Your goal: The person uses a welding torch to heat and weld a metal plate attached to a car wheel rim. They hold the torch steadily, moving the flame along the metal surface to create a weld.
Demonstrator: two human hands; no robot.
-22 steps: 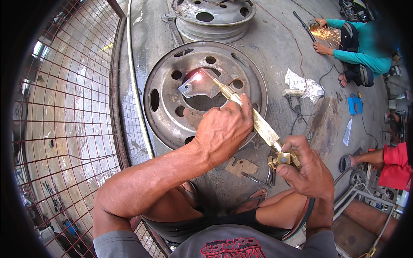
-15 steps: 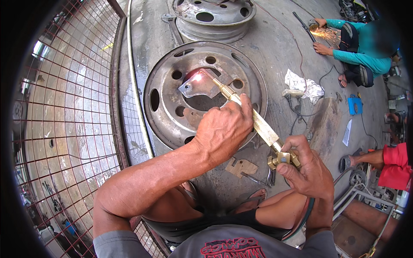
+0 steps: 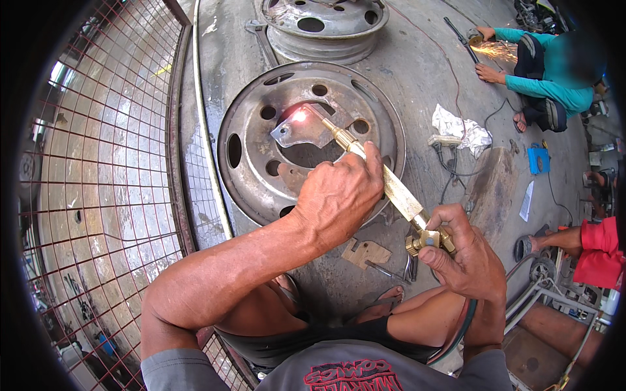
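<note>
In the head view, a person's left hand (image 3: 339,195) gripped the shaft of a long brass-coloured metal torch (image 3: 401,192), the right hand (image 3: 466,260) clasping its valve end, above a flat grey metal plate (image 3: 301,135), glowing at one spot, over the near round steel wheel's (image 3: 251,186) centre.

Left hand (image 3: 342,194) and right hand (image 3: 468,259) hold a brass torch (image 3: 402,194), its nozzle (image 3: 330,126) near a glowing spot (image 3: 300,116) on a metal plate (image 3: 304,135) over a wheel rim (image 3: 245,188); glare makes contact hard to tell

Head-worn fisheye looking down
</note>
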